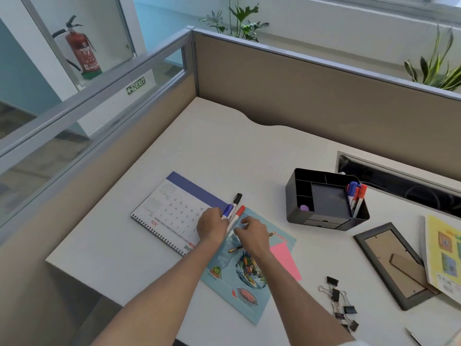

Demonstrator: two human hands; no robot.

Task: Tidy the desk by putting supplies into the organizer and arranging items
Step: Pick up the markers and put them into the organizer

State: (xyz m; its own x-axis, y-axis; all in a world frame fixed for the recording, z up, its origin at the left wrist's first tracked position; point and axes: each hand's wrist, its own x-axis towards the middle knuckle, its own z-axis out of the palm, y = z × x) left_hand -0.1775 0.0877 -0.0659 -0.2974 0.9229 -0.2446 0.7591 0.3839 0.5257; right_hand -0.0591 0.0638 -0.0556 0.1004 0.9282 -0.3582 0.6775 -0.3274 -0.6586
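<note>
My left hand (212, 227) grips a blue-capped marker (228, 211) at the seam between a spiral desk calendar (172, 208) and a blue notebook (239, 278). My right hand (253, 232) pinches a red-capped marker (237, 216) just beside it. A black-capped marker (236, 199) lies on the desk right behind them. A thin pencil (235, 248) lies on the notebook, partly hidden under my right wrist. The black organizer (294, 196) stands to the right and holds several markers (355, 198) in its right slot and a purple item (304, 208).
A pink sheet (285, 260) pokes from under the notebook. Several binder clips (339, 303) lie at the front right. A picture frame (396, 264) lies face down beside a yellow booklet (442, 253). A cable tray slot (399, 183) runs behind the organizer. Partition walls enclose the desk (224, 146).
</note>
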